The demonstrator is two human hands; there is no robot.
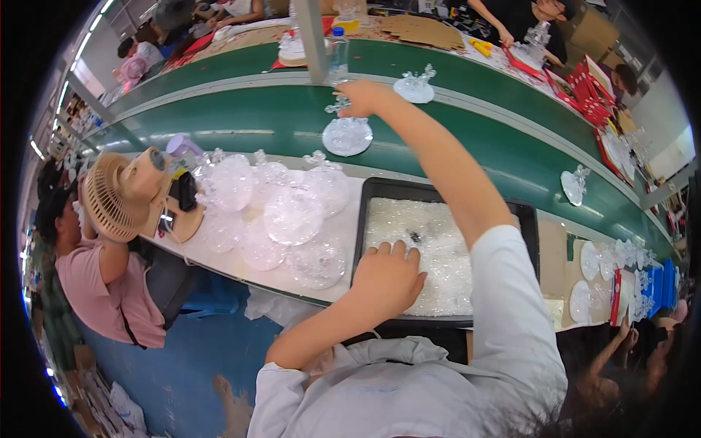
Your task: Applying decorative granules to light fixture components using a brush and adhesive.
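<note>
My left hand point(387, 281) rests on the layer of white glittery grains point(445, 255) in a black tray point(358, 237), fingers laid forward with nothing visible in them. My right arm stretches across the green belt. There my right hand point(361, 98) is closed at the clear top of an ornament with a round glittery base point(347, 137), which is on the belt. Its fingertips are partly hidden by the hand. A dark speck point(415, 237) lies among the grains beyond my left fingers.
Many round glittery pieces point(294, 217) crowd the bench left of the tray, beside a beige fan point(120, 193). Further ornaments point(414, 87) stand on the belt. A bottle point(337, 55) stands by a metal post point(312, 44). Co-workers sit at left and across the belt.
</note>
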